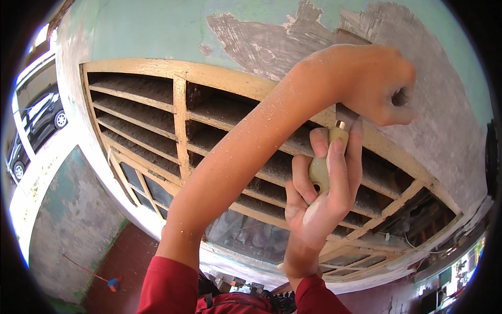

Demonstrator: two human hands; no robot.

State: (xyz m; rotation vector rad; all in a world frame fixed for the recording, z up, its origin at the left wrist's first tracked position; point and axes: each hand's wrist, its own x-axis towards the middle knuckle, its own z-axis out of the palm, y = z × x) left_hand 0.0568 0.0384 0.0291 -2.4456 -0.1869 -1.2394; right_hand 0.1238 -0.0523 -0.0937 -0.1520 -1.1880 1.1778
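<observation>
The right hand point(327, 196) has its fingers wrapped around the handle of a scraper point(320, 170), which points upward in front of the cream louvred frame point(179, 120), while the left hand point(384, 86) is curled across the blade, and whether its fingers grip anything I cannot tell. For clean scraping on the grey patch point(272, 44), a shallow blade angle and short, even strokes into the green paint point(151, 29) should serve best, with knuckles clear of the edge.
</observation>
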